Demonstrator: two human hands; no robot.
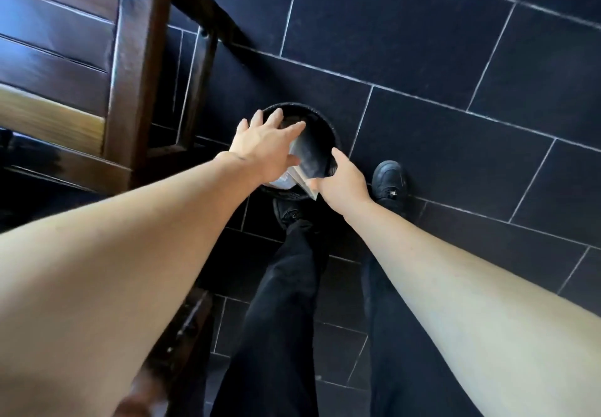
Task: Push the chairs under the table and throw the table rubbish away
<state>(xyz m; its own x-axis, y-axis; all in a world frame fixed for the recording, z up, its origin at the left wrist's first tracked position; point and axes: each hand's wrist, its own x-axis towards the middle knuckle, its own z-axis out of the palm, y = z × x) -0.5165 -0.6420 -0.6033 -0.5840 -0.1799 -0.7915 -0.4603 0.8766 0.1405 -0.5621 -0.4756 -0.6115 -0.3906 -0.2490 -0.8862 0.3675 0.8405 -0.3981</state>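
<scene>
A: Item one, the bin?
B: Round black bin, standing on the dark tiled floor, just beside a dark wooden chair at upper left. Its mouth faces up; the rim nearest the person is partly hidden by the hands.

A: Item two, the rubbish?
B: One flat packet, dark on its upper face with pale edges, tilted over the bin's mouth and partly inside it. Something pale and crumpled shows beneath it at the near rim; too blurred to identify.

A: Left hand?
B: Left hand over the bin, palm down, fingers spread apart. The fingertips lie along the packet's far edge and the thumb side touches its left edge; it presses rather than grips, as far as can be seen.

A: Right hand?
B: Right hand at the near right rim, thumb and fingers pinched together on the packet's lower corner.

A: Anything else to list?
B: Both forearms bare. Black trousers, two black shoes: one right of the bin, one just under its near edge. A second dark wooden piece at lower left, blurred; cannot tell what it is. A dark wooden rail crosses the top left above the chair.
</scene>
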